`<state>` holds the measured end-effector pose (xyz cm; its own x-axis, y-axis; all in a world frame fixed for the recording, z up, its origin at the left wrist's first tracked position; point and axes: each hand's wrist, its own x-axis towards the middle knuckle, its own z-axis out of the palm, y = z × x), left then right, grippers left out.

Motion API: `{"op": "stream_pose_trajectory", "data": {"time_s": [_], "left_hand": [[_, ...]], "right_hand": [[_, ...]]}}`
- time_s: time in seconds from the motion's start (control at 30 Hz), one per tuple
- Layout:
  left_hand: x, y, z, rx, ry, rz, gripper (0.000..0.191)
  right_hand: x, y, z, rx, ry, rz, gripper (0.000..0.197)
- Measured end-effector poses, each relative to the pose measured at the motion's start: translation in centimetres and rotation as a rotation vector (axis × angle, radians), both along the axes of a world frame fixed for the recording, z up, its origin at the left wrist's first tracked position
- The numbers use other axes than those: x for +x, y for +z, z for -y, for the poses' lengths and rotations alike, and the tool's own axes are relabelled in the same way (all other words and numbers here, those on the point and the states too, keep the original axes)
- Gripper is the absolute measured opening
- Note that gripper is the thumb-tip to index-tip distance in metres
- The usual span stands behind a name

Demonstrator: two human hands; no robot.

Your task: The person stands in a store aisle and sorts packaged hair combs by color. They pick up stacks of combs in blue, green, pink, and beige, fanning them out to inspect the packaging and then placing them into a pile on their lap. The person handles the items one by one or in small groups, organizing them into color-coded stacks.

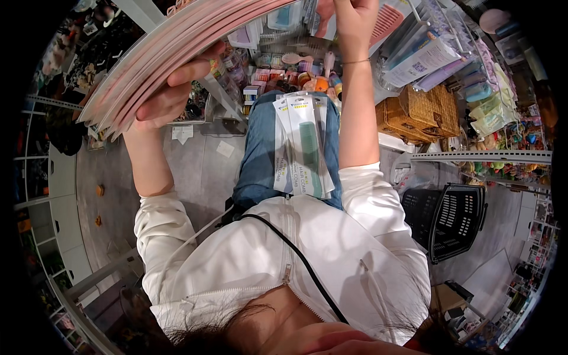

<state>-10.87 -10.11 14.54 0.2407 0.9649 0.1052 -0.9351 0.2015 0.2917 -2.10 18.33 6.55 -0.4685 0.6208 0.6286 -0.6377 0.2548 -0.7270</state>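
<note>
My left hand (175, 91) grips a thick fanned stack of flat pink-edged packs (186, 49) from below, at the upper left. What the packs contain is hidden. My right hand (357, 22) is raised at the top edge, its fingers partly cut off by the frame. It is near a large pink comb (387, 23) in packaging; whether it grips anything does not show. Across my lap, on the jeans (257, 146), lie several packaged hair combs (306, 146) on white cards, overlapping, with a green comb on top.
Flat packs (421, 62) hang from metal hooks at the upper right, above woven baskets (415, 113). Hairbrushes (297, 58) and small boxes fill the shelf ahead. A black plastic basket (457, 222) stands on the floor to my right. White drawers (66, 213) line the left.
</note>
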Motion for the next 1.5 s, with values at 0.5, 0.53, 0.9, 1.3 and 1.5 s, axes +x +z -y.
{"op": "stream_pose_trajectory", "data": {"time_s": [0.5, 0.53, 0.9, 1.3, 1.5], "left_hand": [[12.0, -1.3, -0.2, -0.213, 0.378, -1.108, 0.072], [12.1, -1.6, -0.8, -0.214, 0.313, -1.12, 0.074], [14.8, -17.1, -1.5, -0.273, 1.015, -1.367, 0.067], [16.1, -21.4, -2.1, -0.294, 0.988, -1.241, 0.059], [15.1, -22.4, -1.1, -0.356, 0.922, -1.066, 0.056]], "right_hand": [[-0.3, -1.2, 2.5, 0.006, -0.005, -0.166, 0.026], [1.4, -0.5, 2.3, -0.021, -0.024, -0.165, 0.027], [14.2, -8.1, 13.7, -0.208, 0.26, 0.319, 0.035], [16.2, -12.2, 14.0, -0.645, 0.214, 0.441, 0.018], [17.2, -14.3, 12.9, -0.701, 0.348, 0.409, 0.016]]}}
